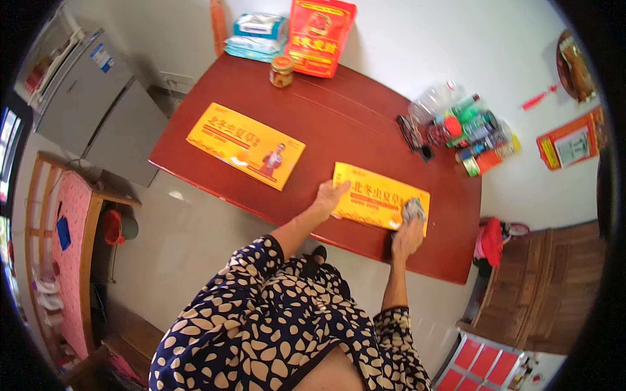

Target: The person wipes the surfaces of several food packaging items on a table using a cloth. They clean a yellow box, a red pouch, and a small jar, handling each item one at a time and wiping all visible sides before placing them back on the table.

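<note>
A flat yellow box (372, 199) with red print lies on the dark red table (339, 120) right in front of me. My left hand (330, 199) grips its left end, thumb on top. Over the box's right end, my right hand (409, 236) is closed on a crumpled grey cloth (413, 211), which rests against the printed face. To the left, apart from both hands, lies a second yellow box (246, 144) of the same look, with a small figure of a person printed at its right end.
At the back stand a red pouch (319, 36), wipes packs (257, 38) and a lidded jar (282, 71). Several bottles (473, 124) and sunglasses (414, 137) crowd the far right. A grey fridge (98, 98) is at left, a wooden cabinet (544, 287) at right.
</note>
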A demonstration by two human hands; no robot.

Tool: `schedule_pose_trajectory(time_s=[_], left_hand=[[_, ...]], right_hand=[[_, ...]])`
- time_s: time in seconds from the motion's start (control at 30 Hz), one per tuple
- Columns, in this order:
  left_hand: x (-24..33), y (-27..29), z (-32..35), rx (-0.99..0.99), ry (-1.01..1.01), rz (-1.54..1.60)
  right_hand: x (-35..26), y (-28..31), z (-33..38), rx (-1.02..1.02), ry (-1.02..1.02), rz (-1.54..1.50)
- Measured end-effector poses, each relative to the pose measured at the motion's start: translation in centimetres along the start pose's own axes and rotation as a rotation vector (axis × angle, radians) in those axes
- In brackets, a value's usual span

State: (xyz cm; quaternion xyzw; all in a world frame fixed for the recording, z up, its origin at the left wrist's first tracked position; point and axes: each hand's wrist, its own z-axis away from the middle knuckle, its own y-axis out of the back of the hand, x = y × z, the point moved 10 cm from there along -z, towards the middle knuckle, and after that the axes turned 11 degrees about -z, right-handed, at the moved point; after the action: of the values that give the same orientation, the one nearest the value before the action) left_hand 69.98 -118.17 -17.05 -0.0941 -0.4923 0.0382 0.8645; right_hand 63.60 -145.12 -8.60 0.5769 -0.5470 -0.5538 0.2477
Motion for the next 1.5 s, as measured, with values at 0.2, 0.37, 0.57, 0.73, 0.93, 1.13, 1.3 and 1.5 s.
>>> schedule_pose_trajectory(time_s=[0.2, 0.37, 0.57, 0.73, 0.93, 1.13, 1.3, 1.5], left_hand=[[-0.7, 1.8, 0.6, 0.108, 0.144, 0.122], [0.4, 3.0, 2.4, 0.111, -0.136, 0.277], [-0.6, 5.1, 5.1, 0.266, -0.151, 0.199], [-0.4, 4.8, 6.1, 0.253, -0.18, 0.259], [-1.3, 5.2, 5.2, 0.291, -0.186, 0.211], [-1.1, 5.8, 5.4, 0.385, -0.143, 0.251], [-0.3, 5.6, 6.2, 0.386, -0.104, 0.317], [3.6, 4.0, 8.1, 0.391, -0.313, 0.188]], right_hand=[[-13.6, -2.4, 2.3, 0.05, 0.457, -0.25], [-21.0, -1.4, 6.1, -0.123, 0.643, -0.489], [-20.7, -2.0, 3.8, -0.18, 0.7, -0.431], [-15.8, -3.7, -2.2, -0.185, 0.609, -0.387], [-8.4, -2.6, -10.2, -0.01, 0.412, -0.241], [-16.8, -6.7, -7.3, -0.115, 0.706, -0.295], [-25.2, -3.4, 1.0, -0.209, 0.955, -0.564], [-20.4, -2.3, -4.3, -0.183, 0.872, -0.636]])
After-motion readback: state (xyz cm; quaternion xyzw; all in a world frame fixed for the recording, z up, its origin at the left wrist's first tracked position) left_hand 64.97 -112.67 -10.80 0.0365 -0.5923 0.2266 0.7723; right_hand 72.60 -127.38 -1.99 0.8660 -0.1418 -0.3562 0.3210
